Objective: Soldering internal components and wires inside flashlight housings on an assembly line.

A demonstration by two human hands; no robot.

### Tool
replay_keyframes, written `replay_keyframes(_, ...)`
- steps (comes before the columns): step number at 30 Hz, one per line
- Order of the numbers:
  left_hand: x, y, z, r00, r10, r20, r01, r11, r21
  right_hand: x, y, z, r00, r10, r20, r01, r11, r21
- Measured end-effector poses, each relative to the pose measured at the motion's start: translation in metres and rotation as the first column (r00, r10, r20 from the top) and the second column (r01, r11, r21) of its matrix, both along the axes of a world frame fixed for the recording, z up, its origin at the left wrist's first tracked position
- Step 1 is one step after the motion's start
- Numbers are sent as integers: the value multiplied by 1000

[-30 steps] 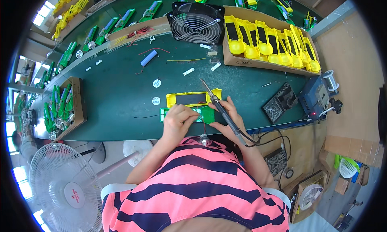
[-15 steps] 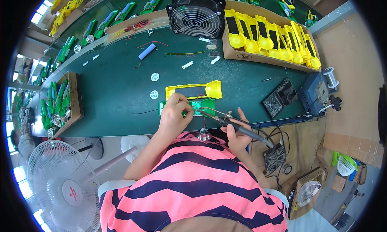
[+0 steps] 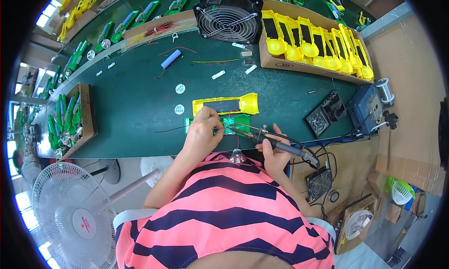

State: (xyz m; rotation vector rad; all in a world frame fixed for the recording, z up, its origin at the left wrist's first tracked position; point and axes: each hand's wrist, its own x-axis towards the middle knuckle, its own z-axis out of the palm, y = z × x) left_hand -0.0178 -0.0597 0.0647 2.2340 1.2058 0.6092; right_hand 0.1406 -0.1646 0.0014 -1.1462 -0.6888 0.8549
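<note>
My left hand (image 3: 202,132) is closed in a pinch over the left part of a green flashlight housing (image 3: 242,121). A thin black wire (image 3: 169,129) sticks out leftward from under that hand; its pinched end is hidden by the fingers. In my right hand (image 3: 276,157) is a soldering iron (image 3: 286,150) with a thin metal tube alongside, its tip at the small green circuit board (image 3: 228,123) in the housing. Red wires run from the board, one down to a round lamp reflector (image 3: 238,156) at the table edge. Just behind lies a yellow casing half (image 3: 249,104).
A box of yellow casings (image 3: 299,65) and a black fan (image 3: 228,23) stand at the back. To the right are an iron stand (image 3: 325,114) and a blue soldering station (image 3: 367,111). A blue battery cell (image 3: 170,59) lies behind; a carton of green units (image 3: 89,114) stands left.
The iron's handle and my right hand have shifted very slightly, with the tip still at the board. My left hand keeps its place.
</note>
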Motion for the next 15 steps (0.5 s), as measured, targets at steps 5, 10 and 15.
replay_keyframes(5, 0, 2, 0, 1000, -21, -1, 21, 999, 27, 0, 0, 2, 1000, 13, -12, -13, 1000, 12)
replay_keyframes(10, -1, 4, 1, 999, -43, -8, 44, 999, 15, 2, -2, 1, 1000, 14, 24, -14, 999, 34)
replay_keyframes(15, -1, 4, 1, 998, -58, -21, 58, 998, 27, 10, -3, 7, 997, -8, -77, 11, 999, 31)
